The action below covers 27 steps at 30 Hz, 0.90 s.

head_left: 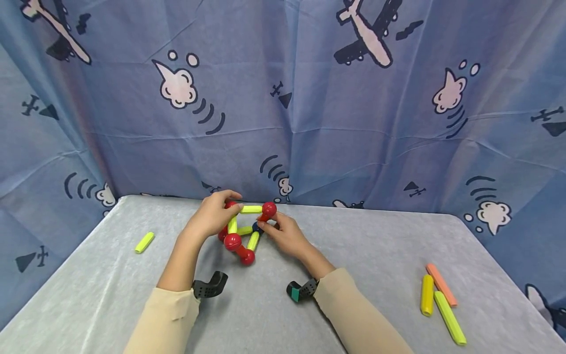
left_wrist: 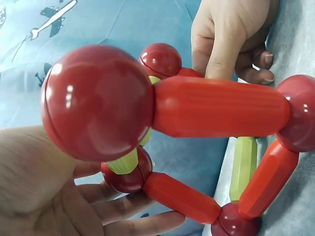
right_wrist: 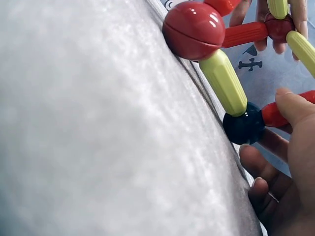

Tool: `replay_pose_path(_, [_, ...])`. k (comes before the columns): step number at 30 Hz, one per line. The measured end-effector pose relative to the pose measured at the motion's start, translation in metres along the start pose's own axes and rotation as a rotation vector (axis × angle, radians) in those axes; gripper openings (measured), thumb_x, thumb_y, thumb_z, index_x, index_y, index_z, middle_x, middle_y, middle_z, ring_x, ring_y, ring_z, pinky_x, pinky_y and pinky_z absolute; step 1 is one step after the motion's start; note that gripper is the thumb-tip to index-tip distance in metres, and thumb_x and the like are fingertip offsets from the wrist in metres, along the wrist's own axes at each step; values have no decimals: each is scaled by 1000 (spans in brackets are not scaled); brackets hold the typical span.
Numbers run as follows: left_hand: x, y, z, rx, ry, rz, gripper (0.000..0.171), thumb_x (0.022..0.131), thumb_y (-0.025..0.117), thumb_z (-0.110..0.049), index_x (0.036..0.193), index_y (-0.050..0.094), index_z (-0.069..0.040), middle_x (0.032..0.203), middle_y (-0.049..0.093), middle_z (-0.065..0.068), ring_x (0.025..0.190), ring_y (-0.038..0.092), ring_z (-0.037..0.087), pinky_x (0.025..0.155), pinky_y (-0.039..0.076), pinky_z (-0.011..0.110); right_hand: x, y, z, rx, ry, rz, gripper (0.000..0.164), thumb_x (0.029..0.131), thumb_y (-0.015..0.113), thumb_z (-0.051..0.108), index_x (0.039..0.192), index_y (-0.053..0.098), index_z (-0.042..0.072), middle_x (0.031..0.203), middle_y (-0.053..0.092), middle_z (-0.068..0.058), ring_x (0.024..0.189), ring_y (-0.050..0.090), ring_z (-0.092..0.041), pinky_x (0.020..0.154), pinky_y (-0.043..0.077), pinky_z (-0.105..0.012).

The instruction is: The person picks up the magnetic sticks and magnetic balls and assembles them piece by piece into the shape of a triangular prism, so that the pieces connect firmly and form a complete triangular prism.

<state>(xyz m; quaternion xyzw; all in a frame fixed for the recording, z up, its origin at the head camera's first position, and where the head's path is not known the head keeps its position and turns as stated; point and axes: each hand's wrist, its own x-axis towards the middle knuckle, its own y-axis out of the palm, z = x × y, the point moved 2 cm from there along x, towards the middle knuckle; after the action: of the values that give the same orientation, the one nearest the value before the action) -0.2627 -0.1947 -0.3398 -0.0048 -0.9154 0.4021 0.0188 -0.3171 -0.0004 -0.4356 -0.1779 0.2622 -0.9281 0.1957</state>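
Observation:
A frame of red and yellow-green magnetic rods joined by red balls [head_left: 232, 242] and one navy ball [right_wrist: 244, 125] stands on the table. At its far left top corner, my left hand [head_left: 212, 214] holds a red ball [left_wrist: 133, 174], thumb and fingers about it. From the right, my right hand [head_left: 286, 236] pinches an upright red rod [right_wrist: 274, 115] between thumb and finger, just above the navy ball. Another red ball [head_left: 269, 209] tops that rod. A yellow-green rod [head_left: 251, 209] spans the two upper balls at the back.
One loose yellow-green rod [head_left: 144, 243] lies on the left of the grey-covered table [head_left: 353, 275]. To the right lie a yellow rod [head_left: 427, 295], an orange rod [head_left: 441, 285] and a longer yellow-green rod [head_left: 450, 318]. A patterned blue curtain [head_left: 336, 147] hangs behind the table.

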Motion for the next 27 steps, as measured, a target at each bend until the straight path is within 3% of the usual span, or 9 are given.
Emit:
replay_pose_path(9, [-2,-2,0,2,20,29,35,103,55,-23,135,61,-8,127,66,15,113,63,31,93,54,46,0,1,1,-6,43,-17,25,98,67,31,117,68,15,110,71,-5,67,58,-12,63,48,-24])
replay_pose_path(13, [-10,-8,-4,118,-35,64,44,103,54,-30,138,58,-4,132,64,19,112,62,31,93,54,48,0,1,0,-6,45,-19,25,99,66,31,117,69,14,110,71,-6,67,58,-11,64,48,-24])
replay_pose_path(17, [-25,-16,-11,269,-156,186,46,101,54,-45,103,71,-2,99,70,15,86,64,25,72,54,39,0,2,0,-2,58,-19,24,99,66,31,116,70,14,107,71,-6,68,58,-11,65,48,-24])
replay_pose_path(20, [-32,-17,-16,264,-173,316,49,98,58,-50,76,66,-7,73,64,7,69,61,19,60,50,32,0,0,1,-13,56,-31,24,99,65,32,113,71,13,104,71,-5,69,55,-12,64,46,-24])
replay_pose_path(21, [-33,-16,-17,252,-163,337,46,98,60,-48,75,65,-9,71,65,6,66,61,18,59,51,31,-1,0,1,-19,56,-35,25,99,65,33,111,72,13,99,70,-6,68,54,-13,63,45,-24])
replay_pose_path(23, [-33,-15,-19,238,-146,352,41,97,62,-43,73,65,-10,66,65,4,62,59,16,57,52,30,-1,-1,2,-26,63,-44,27,98,66,35,108,73,11,89,69,-6,66,52,-14,59,43,-25])
replay_pose_path(27, [-31,-15,-18,248,-141,313,35,98,61,-29,71,65,-7,60,63,4,57,57,17,55,53,28,-1,-3,1,-18,81,-51,28,96,68,36,103,75,10,75,64,-6,60,51,-14,53,43,-24])
